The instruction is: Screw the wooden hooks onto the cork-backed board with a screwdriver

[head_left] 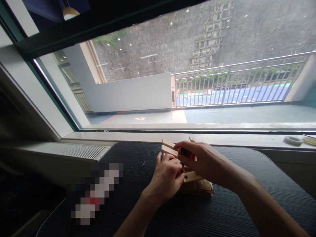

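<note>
My right hand (207,163) is closed around the dark handle of a screwdriver (183,152), whose shaft points down at a pale wooden slatted piece (194,177). Curled over the near left side of this piece is my left hand (166,176), its thumb and fingers close to the screwdriver's tip. Both hands cover much of the wood, so the spot under the tip is hidden. A dark round hole or screw head shows in the nearest slat. Beneath the wood lies a brown, crinkled, packet-like thing (198,188).
The dark wood-grain table (237,197) carries a small screw (143,164) left of my hands. A blurred-out patch (98,194) covers something farther left. On the white sill (259,140) at right lie a roll of tape (293,141) and a yellow roll (309,141). A window stands behind.
</note>
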`<state>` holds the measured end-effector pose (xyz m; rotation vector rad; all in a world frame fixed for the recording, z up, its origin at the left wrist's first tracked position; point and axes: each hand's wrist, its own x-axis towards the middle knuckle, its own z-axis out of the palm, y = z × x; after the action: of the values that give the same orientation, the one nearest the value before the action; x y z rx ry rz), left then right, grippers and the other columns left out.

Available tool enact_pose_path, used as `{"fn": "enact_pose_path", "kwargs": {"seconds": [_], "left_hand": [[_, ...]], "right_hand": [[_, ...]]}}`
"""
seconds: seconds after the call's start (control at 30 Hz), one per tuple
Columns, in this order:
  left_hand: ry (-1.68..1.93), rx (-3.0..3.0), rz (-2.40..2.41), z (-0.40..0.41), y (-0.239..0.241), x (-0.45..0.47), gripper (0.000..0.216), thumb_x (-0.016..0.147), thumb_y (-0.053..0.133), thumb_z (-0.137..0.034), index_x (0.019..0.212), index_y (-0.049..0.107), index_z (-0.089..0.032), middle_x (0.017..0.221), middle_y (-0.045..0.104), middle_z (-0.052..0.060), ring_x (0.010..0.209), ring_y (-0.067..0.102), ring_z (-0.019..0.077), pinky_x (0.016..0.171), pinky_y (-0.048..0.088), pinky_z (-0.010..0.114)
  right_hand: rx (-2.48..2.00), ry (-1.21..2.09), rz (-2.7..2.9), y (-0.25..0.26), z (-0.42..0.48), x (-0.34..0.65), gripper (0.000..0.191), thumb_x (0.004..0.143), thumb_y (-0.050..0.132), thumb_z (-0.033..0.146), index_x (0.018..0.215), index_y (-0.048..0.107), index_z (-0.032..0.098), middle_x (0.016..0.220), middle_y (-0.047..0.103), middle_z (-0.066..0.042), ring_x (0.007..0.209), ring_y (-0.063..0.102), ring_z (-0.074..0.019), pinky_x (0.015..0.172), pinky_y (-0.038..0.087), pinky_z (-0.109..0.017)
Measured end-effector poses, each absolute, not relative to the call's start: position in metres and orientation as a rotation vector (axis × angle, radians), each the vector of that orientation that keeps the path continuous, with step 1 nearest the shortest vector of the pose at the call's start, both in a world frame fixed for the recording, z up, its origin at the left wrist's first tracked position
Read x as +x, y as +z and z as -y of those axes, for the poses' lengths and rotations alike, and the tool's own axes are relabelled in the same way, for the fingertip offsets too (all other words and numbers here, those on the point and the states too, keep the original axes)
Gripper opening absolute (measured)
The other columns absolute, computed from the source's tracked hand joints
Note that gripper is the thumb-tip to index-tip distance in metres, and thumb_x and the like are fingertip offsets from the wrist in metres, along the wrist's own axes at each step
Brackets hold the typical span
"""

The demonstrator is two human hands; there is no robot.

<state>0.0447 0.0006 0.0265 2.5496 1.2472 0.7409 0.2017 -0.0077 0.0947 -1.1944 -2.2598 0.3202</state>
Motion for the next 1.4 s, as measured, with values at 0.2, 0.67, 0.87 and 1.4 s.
{"fn": "enact_pose_path", "kwargs": {"seconds": [0.2, 0.67, 0.87, 1.4], "left_hand": [[0.726, 2.547, -1.258, 0.000, 0.026, 0.045, 0.010, 0.081, 0.058, -0.023, 0.074, 0.066, -0.024, 0.089, 0.067, -0.001, 0.103, 0.048, 0.0211, 0.108, 0.010, 0.052], [0.611, 2.585, -1.218, 0.000, 0.035, 0.038, 0.009, 0.072, 0.069, -0.031, 0.072, 0.064, -0.023, 0.094, 0.063, -0.001, 0.108, 0.047, 0.0223, 0.108, 0.008, 0.053], [0.643, 2.597, -1.198, 0.000, 0.032, 0.038, 0.008, 0.075, 0.067, -0.026, 0.069, 0.063, -0.022, 0.090, 0.064, -0.002, 0.110, 0.046, 0.0213, 0.108, 0.004, 0.054], [0.655, 2.565, -1.153, 0.001, 0.039, 0.036, 0.010, 0.070, 0.066, -0.018, 0.070, 0.057, -0.022, 0.086, 0.062, -0.003, 0.103, 0.050, 0.0168, 0.110, 0.000, 0.049]], "right_hand": [[-1.223, 0.333, 2.260, 0.093, 0.007, 0.202, 0.021, 0.085, 0.050, 0.024, 0.103, 0.061, 0.027, 0.070, 0.064, 0.004, 0.059, 0.054, -0.0110, 0.059, 0.037, -0.023], [-1.277, 0.299, 2.227, 0.092, 0.006, 0.206, 0.025, 0.087, 0.048, 0.030, 0.109, 0.059, 0.027, 0.068, 0.065, 0.003, 0.059, 0.055, -0.0123, 0.060, 0.037, -0.024], [-1.257, 0.330, 2.227, 0.092, 0.006, 0.206, 0.024, 0.087, 0.048, 0.029, 0.109, 0.058, 0.027, 0.071, 0.067, 0.003, 0.060, 0.056, -0.0115, 0.063, 0.038, -0.025], [-1.255, 0.324, 2.223, 0.090, 0.003, 0.205, 0.024, 0.087, 0.048, 0.029, 0.108, 0.059, 0.026, 0.072, 0.068, 0.002, 0.059, 0.056, -0.0114, 0.062, 0.039, -0.024]]}}
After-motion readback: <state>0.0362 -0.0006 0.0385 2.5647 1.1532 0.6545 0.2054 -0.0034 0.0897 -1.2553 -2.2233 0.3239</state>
